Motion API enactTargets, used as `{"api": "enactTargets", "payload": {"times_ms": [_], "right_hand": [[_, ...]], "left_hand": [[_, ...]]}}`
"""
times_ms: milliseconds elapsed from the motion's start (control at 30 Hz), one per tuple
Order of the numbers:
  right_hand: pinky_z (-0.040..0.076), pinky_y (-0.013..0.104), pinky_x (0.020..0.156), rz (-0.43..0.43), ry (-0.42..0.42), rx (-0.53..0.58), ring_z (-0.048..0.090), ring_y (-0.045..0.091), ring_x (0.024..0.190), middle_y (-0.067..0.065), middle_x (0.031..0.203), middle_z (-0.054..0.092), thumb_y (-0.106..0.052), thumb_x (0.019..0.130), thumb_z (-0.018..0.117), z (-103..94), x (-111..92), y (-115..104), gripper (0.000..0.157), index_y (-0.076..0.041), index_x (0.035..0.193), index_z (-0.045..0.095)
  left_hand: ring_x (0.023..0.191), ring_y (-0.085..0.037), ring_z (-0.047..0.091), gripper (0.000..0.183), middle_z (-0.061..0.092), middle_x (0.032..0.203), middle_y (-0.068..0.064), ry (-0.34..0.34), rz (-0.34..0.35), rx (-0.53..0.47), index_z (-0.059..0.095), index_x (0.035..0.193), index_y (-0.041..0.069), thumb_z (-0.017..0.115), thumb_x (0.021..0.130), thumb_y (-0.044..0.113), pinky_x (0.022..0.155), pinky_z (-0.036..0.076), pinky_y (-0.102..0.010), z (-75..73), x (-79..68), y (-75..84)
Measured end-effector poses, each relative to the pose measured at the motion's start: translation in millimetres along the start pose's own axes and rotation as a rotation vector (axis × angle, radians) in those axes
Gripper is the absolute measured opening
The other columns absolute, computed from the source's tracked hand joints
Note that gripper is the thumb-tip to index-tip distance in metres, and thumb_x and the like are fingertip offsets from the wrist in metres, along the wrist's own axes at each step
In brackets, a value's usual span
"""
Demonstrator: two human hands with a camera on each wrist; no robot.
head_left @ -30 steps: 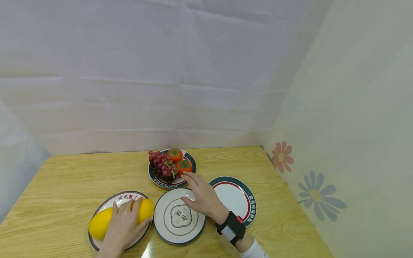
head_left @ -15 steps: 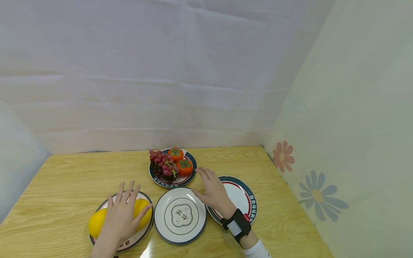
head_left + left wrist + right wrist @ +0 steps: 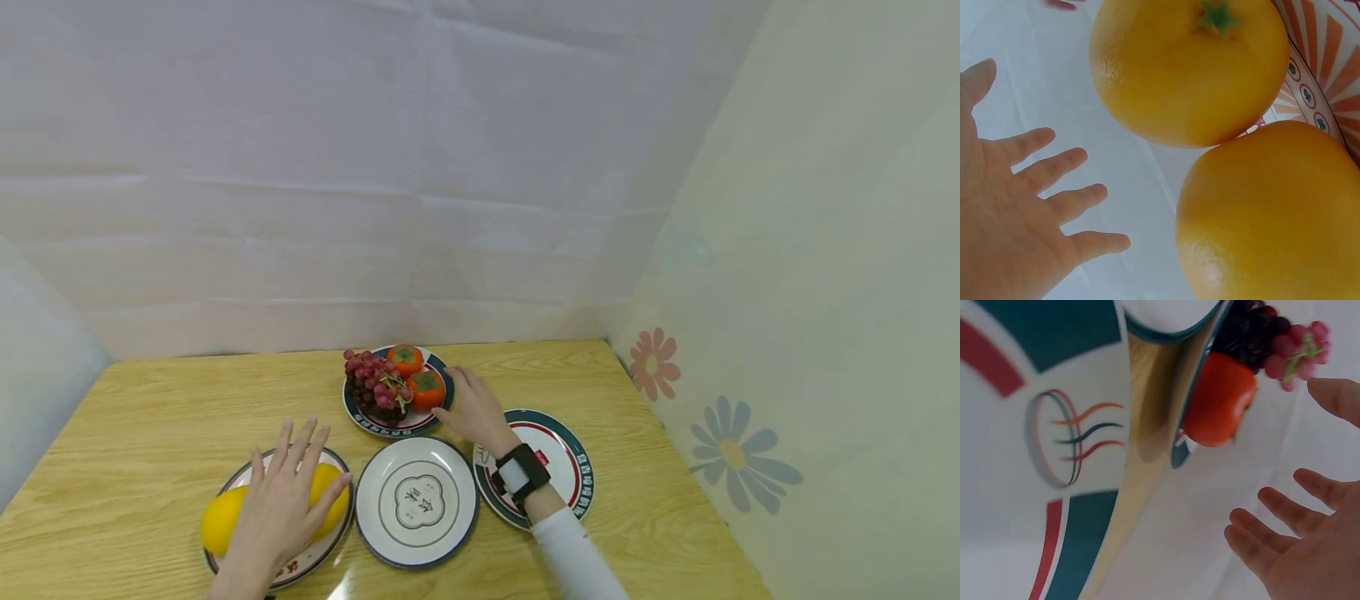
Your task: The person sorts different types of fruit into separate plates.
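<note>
With my right hand (image 3: 477, 413) spread and empty at the right edge of the round white, dark-green-rimmed plate (image 3: 375, 428), a low push could roll that plate's nearer orange persimmon (image 3: 426, 392) into its bunched red grapes (image 3: 371, 377), while my left hand (image 3: 281, 506), spread too, grips nothing.

Tabletop (image 3: 150, 417): wood-grained, smooth, with a glossy glare patch near the front. Middle plate (image 3: 417, 542): glazed, ceramic-looking, shiny. Yellow fruits (image 3: 1188, 81): smooth, waxy sheen, faintly dimpled at the highlights (plastic-looking). Orange persimmon (image 3: 1219, 400): smooth, satin. Dark grapes (image 3: 1241, 337): glossy. Back sheet (image 3: 300, 125): matt, creased; cloth or paper, cannot tell. Sleeve (image 3: 573, 554): cloth, matt.
</note>
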State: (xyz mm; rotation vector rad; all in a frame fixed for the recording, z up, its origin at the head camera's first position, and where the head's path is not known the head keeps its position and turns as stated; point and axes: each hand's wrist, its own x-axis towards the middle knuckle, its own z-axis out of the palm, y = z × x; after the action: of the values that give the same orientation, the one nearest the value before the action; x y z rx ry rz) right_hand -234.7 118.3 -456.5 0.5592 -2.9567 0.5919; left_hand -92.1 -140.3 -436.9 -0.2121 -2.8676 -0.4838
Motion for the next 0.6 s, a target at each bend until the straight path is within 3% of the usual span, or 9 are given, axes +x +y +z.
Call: {"api": "enactTargets", "payload": {"times_ms": [133,267,433,600], "right_hand": [[0.048,0.046,0.099,0.048,-0.085,0.021,0.046,0.028,0.121,0.013,0.14,0.042,-0.042,0.081,0.069,17.2,30,-4,0.073,-0.01,0.139,0.038],[0.05,0.044,0.098,0.066,-0.129,0.029,0.05,0.027,0.117,0.013,0.137,0.046,-0.041,0.078,0.072,29.6,44,-8,0.078,-0.008,0.139,0.038],[0.05,0.041,0.098,0.086,-0.113,0.062,0.052,0.024,0.114,0.012,0.131,0.05,-0.035,0.075,0.076,36.1,49,-8,0.076,-0.005,0.135,0.042],[0.054,0.039,0.09,0.063,-0.058,0.068,0.057,0.023,0.101,0.013,0.12,0.055,-0.038,0.072,0.079,28.6,42,-7,0.072,-0.002,0.126,0.049]], "left_hand": [[0.136,-0.039,0.022,0.068,0.033,0.147,-0.016,-0.013,-0.002,0.004,0.039,0.139,0.009,0.056,0.087,0.049,0.103,0.017,-0.072,-0.1,0.3,-0.8],[0.135,-0.039,0.024,0.068,0.033,0.147,-0.015,-0.013,-0.002,0.007,0.039,0.139,0.01,0.055,0.087,0.05,0.102,0.018,-0.073,1.2,0.3,-1.0],[0.134,-0.039,0.025,0.067,0.035,0.146,-0.015,0.002,0.009,0.004,0.04,0.139,0.01,0.058,0.086,0.048,0.101,0.019,-0.073,2.2,0.8,-2.3],[0.133,-0.039,0.027,0.066,0.038,0.144,-0.015,0.012,0.012,-0.001,0.041,0.138,0.01,0.058,0.086,0.047,0.101,0.019,-0.073,2.0,0.3,-4.1]]}}
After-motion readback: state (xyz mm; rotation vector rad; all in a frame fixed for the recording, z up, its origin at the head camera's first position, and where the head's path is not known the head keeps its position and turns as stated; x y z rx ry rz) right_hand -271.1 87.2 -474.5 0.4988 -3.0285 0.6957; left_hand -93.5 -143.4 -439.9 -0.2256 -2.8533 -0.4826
